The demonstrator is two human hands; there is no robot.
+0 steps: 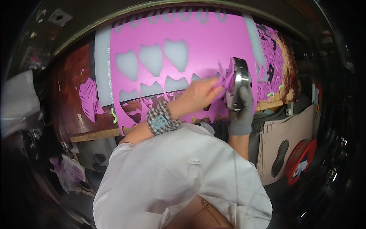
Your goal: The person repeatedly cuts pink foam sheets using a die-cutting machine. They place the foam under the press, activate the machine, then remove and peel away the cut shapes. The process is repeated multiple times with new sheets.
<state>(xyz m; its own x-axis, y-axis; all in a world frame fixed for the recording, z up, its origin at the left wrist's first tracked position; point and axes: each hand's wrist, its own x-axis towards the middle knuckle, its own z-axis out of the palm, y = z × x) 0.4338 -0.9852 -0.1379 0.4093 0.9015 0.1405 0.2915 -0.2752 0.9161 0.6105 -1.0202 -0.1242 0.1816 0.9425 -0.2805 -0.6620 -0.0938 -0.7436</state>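
In the head view, the white shirt [179,179] lies nearest. The left hand [198,94] is pinched on a pink cut piece [227,81], while the gloved right hand [242,108] is clenched around the steel cutting die [240,82] standing on the pink sheet [183,49]. The piece could tear if it is pulled while snagged in the die.
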